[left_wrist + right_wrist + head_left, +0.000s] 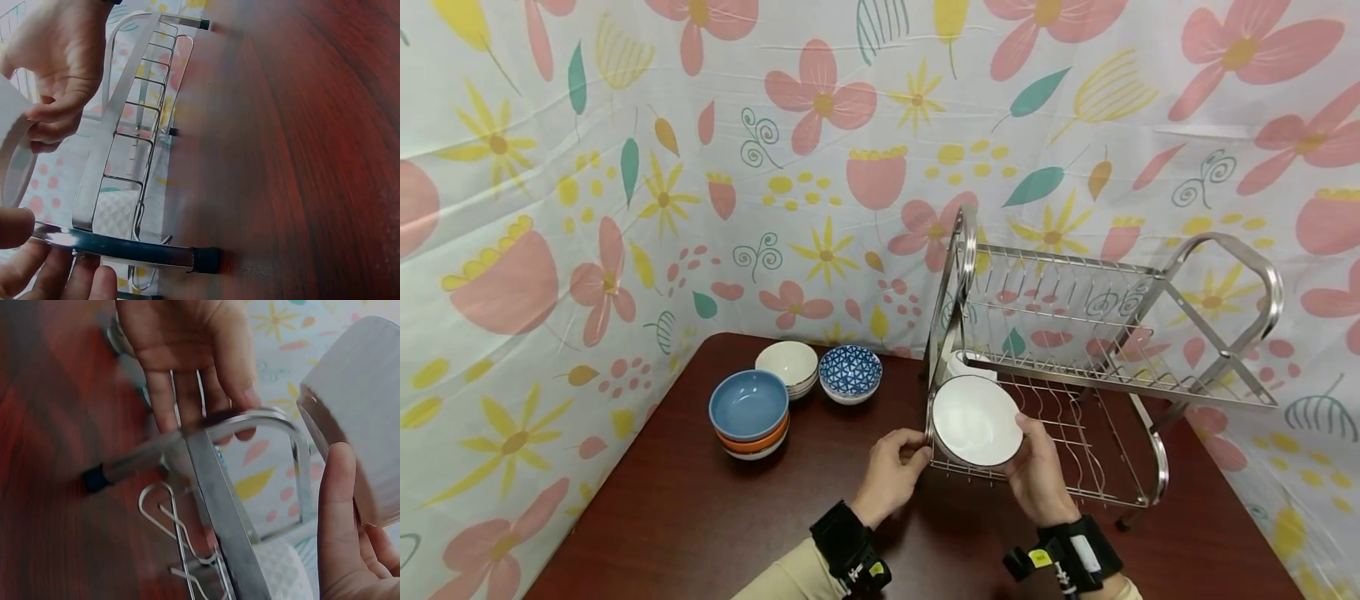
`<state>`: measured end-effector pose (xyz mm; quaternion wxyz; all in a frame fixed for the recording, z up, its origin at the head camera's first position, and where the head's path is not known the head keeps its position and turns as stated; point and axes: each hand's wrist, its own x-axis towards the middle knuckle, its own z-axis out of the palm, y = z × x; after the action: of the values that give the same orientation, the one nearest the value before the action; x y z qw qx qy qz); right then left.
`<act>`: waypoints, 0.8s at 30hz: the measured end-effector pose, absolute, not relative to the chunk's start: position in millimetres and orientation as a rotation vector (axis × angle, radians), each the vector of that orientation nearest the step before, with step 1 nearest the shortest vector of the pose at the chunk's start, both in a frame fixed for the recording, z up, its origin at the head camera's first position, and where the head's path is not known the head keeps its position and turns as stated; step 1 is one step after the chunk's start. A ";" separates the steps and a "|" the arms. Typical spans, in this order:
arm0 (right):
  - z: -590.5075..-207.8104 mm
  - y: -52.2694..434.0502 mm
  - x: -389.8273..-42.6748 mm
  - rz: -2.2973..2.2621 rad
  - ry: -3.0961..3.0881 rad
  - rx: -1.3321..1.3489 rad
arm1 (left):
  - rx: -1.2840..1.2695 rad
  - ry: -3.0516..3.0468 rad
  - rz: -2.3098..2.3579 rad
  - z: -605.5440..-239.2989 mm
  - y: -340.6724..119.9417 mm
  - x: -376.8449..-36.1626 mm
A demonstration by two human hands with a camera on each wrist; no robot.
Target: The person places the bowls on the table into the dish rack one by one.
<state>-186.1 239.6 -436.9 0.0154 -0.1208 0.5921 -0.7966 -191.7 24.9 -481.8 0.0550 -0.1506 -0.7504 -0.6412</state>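
Left hand (889, 477) and right hand (1037, 473) were both occupied over the red-brown tabletop (700, 525). Toward its right edge stood the two-tier wire rack (1120, 386), and the left hand gripped the tubing at its near left end. By the back left corner was a stack of bowls (748, 406), blue on top, orange below. Next in size, the white bowl (976, 421) was grasped by its right side in the right hand, tilted with its inside toward the head camera, at the front of the rack's left end; whether it touched the wires could not be told. Smaller were the cream bowls (787, 367), just behind the stack, the blue-patterned bowl (851, 371) beside them, and a white piece (961, 367) partly hidden on the lower tier. Good handling seemed to call for a steady left hand, since so light a frame might slide or tip, and for a secure hold that kept the bowl's rim from knocking the upper tier or the white piece.
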 end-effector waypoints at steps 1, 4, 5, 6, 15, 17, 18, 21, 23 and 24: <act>-436.7 242.0 -186.7 -2.475 1.854 -0.352 | -0.451 -2.280 -1.941 -481.9 25.7 -192.2; -435.2 249.7 -188.2 -2.471 1.888 -0.306 | -0.443 -2.289 -1.914 -482.6 26.9 -194.0; -434.5 252.5 -188.8 -2.470 1.897 -0.293 | -0.441 -2.298 -1.899 -483.1 27.0 -194.6; -433.6 255.0 -189.4 -2.475 1.904 -0.277 | -0.442 -2.305 -1.884 -483.5 27.0 -195.2; -426.1 280.8 -194.5 -2.486 1.944 -0.158 | -0.479 -2.316 -1.791 -487.6 27.3 -197.2; -424.1 285.7 -195.4 -2.486 1.964 -0.145 | -0.487 -2.314 -1.773 -488.7 27.4 -197.2; -422.9 287.7 -196.1 -2.491 1.969 -0.138 | -0.490 -2.314 -1.767 -489.2 27.3 -197.3; -418.4 293.2 -198.7 -2.475 2.020 -0.118 | -0.490 -2.313 -1.762 -490.1 26.8 -197.1; -414.5 296.1 -200.9 -2.439 2.090 -0.094 | -0.492 -2.313 -1.755 -490.1 26.5 -197.1; -412.4 297.3 -202.0 -2.418 2.132 -0.077 | -0.494 -2.314 -1.750 -490.2 26.3 -197.1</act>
<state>-202.0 297.3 -412.4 -0.0415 -0.0239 0.6607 -0.7491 -197.1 26.3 -490.2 0.0990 -0.1670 -0.7823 -0.5918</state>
